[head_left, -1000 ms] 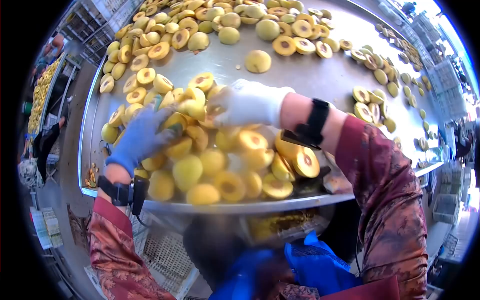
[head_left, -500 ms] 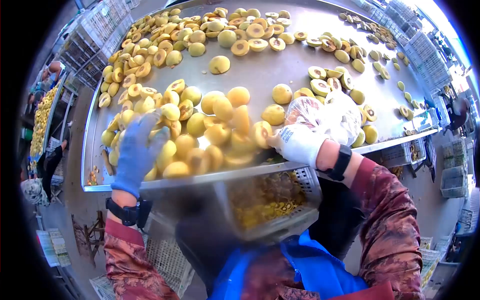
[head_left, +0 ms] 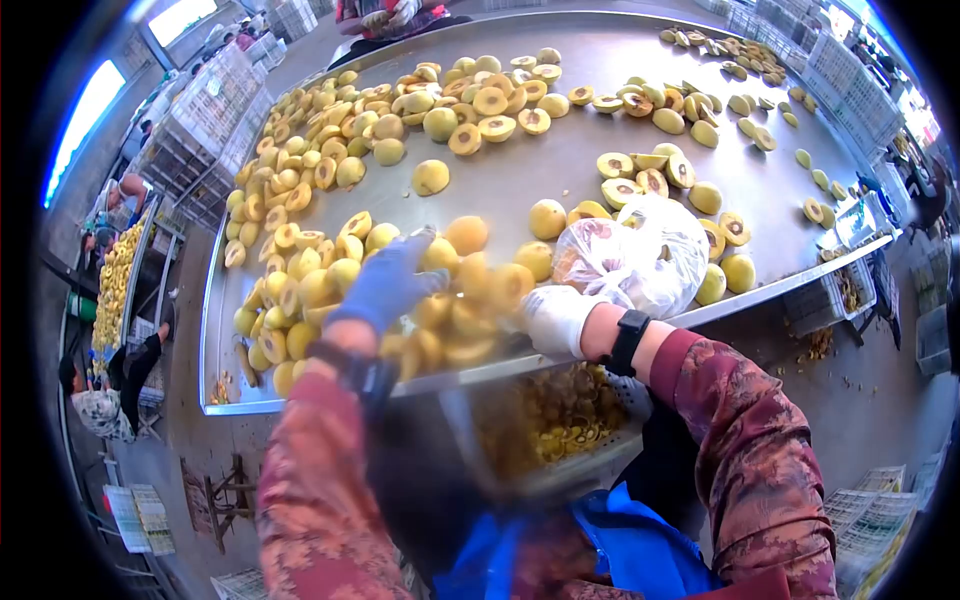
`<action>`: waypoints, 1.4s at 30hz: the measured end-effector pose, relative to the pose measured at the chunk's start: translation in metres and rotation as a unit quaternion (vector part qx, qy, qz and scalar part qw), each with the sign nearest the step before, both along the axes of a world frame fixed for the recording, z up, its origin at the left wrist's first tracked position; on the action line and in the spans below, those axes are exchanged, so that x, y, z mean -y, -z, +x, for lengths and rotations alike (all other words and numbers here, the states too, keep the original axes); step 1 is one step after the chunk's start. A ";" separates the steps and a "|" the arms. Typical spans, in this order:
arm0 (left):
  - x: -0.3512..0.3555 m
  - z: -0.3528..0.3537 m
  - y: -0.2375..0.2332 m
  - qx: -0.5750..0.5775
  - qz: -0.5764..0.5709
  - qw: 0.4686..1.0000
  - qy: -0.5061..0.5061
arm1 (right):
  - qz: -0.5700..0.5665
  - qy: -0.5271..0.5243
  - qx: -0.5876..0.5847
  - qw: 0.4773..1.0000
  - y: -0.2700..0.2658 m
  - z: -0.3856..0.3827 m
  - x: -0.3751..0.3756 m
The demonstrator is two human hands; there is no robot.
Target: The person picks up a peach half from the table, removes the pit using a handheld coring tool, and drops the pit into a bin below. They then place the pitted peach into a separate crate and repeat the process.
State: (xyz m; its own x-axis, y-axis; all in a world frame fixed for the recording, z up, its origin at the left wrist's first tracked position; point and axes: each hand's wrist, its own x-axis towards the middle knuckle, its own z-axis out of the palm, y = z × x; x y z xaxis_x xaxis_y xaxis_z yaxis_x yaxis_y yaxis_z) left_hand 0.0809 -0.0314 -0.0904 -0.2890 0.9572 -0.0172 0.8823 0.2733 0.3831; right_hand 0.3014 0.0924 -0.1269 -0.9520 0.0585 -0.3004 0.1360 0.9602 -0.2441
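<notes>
My left hand [head_left: 385, 285], in a blue glove, reaches over a pile of yellow stone fruit [head_left: 310, 290] near the front edge of a metal table [head_left: 520, 165]. Its thumb and fingers are apart, beside several fruits that look smeared. My right hand [head_left: 560, 320], in a white glove, is curled at the table's front rim. Blur hides its fingertips, and I cannot make out what is in them. Just left of it are blurred fruit pieces [head_left: 480, 300]. Behind it lies a clear plastic bag [head_left: 670, 255] with something inside. Many fruits are halved, showing brown centres.
Below the front rim stands a crate [head_left: 600, 440] of fruit scraps. More halved fruit [head_left: 655, 105] lies across the far side. Stacked crates [head_left: 195, 140] rise at the left. Another person's gloved hands [head_left: 390, 15] show beyond the far edge, and people work at a table [head_left: 120, 290] on the left.
My left hand has moved right across the pile, closer to my right hand. The fruit half earlier at my right fingertips is no longer clearly seen there. The view has shifted.
</notes>
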 end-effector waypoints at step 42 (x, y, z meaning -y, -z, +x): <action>0.069 0.148 -0.001 0.846 0.314 0.424 -0.082 | -0.287 0.235 -0.316 0.873 -0.041 0.111 0.100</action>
